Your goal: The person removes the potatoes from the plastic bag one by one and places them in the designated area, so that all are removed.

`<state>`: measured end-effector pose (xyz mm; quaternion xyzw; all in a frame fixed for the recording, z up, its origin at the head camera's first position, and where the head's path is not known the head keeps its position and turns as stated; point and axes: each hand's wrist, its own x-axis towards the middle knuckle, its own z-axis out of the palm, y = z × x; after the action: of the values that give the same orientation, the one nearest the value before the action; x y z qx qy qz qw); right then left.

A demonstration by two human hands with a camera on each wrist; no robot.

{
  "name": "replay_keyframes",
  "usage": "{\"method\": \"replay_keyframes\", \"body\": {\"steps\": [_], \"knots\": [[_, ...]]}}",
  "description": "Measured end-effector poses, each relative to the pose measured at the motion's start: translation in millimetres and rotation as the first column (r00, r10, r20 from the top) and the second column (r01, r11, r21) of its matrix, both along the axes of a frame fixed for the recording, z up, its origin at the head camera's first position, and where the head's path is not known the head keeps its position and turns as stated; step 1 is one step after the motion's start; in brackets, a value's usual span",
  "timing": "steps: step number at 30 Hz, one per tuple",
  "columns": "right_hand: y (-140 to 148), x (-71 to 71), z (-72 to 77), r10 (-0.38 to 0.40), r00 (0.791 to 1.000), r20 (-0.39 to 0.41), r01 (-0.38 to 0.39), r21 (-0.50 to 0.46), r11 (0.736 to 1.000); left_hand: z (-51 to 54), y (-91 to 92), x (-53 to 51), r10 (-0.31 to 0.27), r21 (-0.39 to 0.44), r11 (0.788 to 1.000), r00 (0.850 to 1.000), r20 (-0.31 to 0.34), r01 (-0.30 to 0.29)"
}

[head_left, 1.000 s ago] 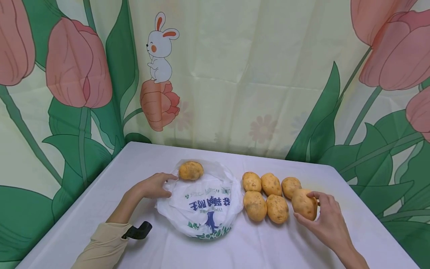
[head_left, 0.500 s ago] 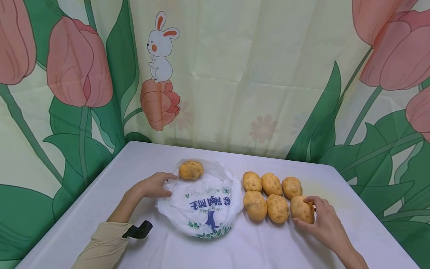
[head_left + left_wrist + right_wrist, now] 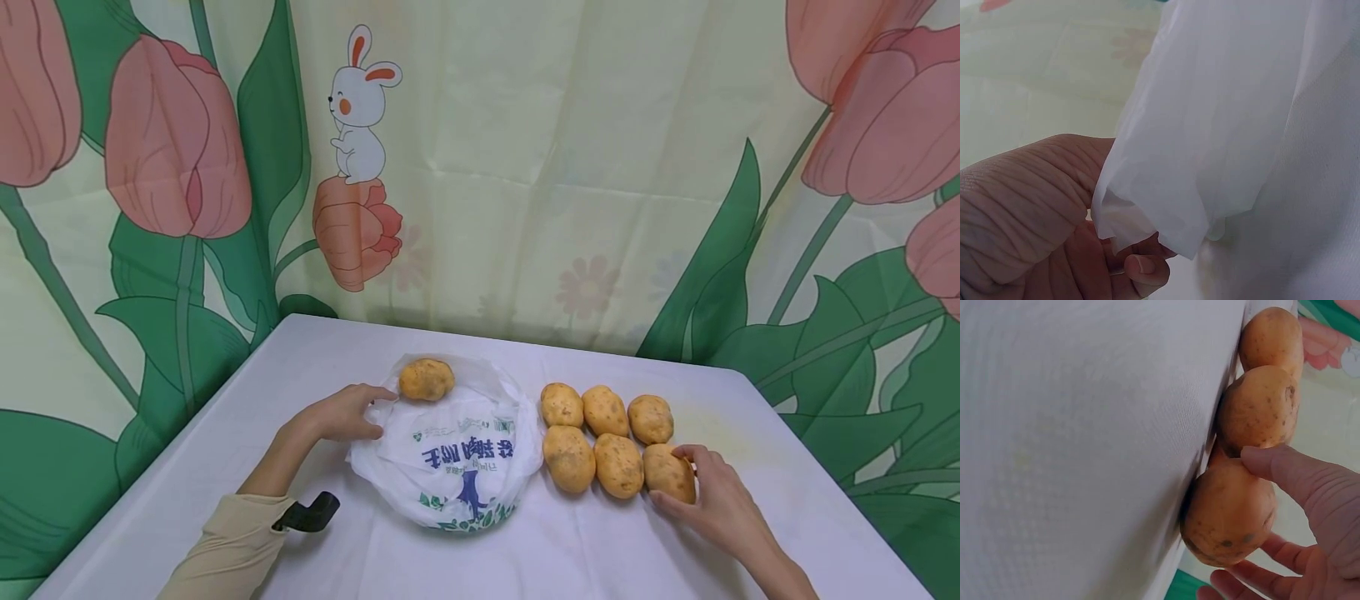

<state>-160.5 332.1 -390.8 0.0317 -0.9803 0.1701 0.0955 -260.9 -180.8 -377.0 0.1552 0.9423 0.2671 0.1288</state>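
Note:
My right hand (image 3: 723, 504) holds a potato (image 3: 666, 472) between thumb and fingers, at the near right end of two rows of potatoes on the table. In the right wrist view the thumb lies on top of this potato (image 3: 1229, 515), which touches the neighbouring potato (image 3: 1259, 409). My left hand (image 3: 337, 417) grips the left rim of a white plastic bag (image 3: 450, 504) with printed writing and a tree. Thin plastic (image 3: 1210, 112) hides part of the fingers in the left wrist view. A single potato (image 3: 426, 380) lies at the bag's far edge.
Several other potatoes (image 3: 568, 460) stand close together just right of the bag. A white cloth covers the table (image 3: 315, 350). Behind it hangs a curtain (image 3: 495, 208) with tulips and a rabbit. A black strap end (image 3: 307, 514) sticks out from the left sleeve.
My right hand has brought its potato down and left, from partly over the back-right potato to the end of the near row. The left hand and bag have stayed put.

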Motion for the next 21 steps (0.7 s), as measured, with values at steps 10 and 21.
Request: {"method": "replay_keyframes", "body": {"steps": [10, 21], "knots": [[-8.3, 4.2, 8.0, 0.028, 0.997, -0.074, -0.028, -0.008, 1.0, 2.5, -0.1, 1.9, 0.008, 0.002, 1.0, 1.0, 0.006, -0.008], [-35.4, 1.3, 22.4, 0.064, 0.983, -0.173, -0.076, -0.067, 0.995, 2.5, 1.1, 1.4, 0.019, -0.006, 1.0, 1.0, 0.025, -0.019]]}}
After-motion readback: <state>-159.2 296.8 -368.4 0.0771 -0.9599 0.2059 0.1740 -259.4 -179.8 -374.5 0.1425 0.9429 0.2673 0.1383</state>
